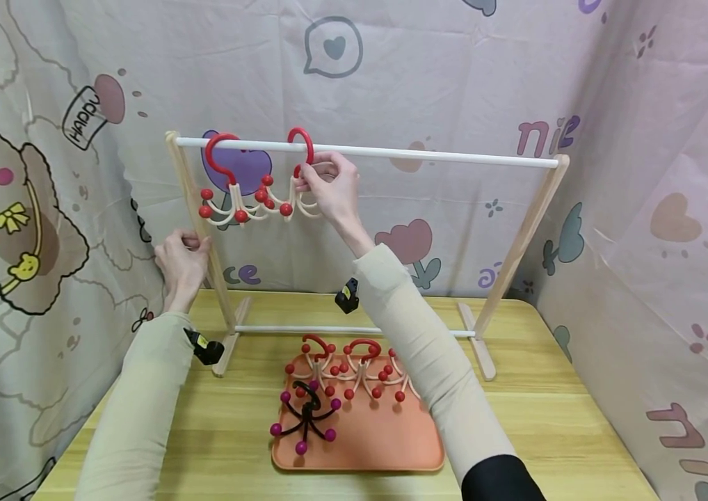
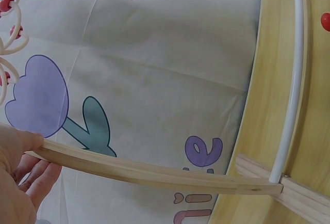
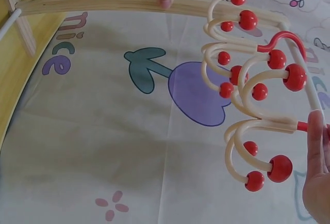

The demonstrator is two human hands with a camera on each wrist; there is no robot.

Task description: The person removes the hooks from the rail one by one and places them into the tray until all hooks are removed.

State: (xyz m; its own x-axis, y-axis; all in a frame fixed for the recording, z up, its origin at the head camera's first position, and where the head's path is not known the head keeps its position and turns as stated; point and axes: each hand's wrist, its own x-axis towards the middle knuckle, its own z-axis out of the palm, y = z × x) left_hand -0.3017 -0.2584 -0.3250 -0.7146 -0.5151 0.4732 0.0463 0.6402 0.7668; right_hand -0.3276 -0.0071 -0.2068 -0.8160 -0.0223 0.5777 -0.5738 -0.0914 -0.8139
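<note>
My left hand (image 1: 181, 268) grips the left wooden post (image 2: 134, 171) of a rack, thumb on one side and fingers on the other. Up at the white top rail (image 1: 441, 156), my right hand (image 1: 332, 186) pinches a claw-shaped hanger (image 1: 292, 193) near the base of its red hook. That hook loops over the rail; below it, cream prongs end in red balls. To its left, a matching hanger (image 1: 236, 202) hangs by its red hook. In the right wrist view, both hangers' prongs overlap, and the right fingers (image 3: 315, 146) lie beside the nearer hook.
An orange tray (image 1: 385, 445) lies on the wooden table (image 1: 548, 417) in front of the rack. It holds several red-and-cream hangers (image 1: 361, 376) and a black hanger (image 1: 307, 415) with purple balls. A lower white bar (image 1: 310, 329) joins the rack's feet. Printed cloth hangs behind.
</note>
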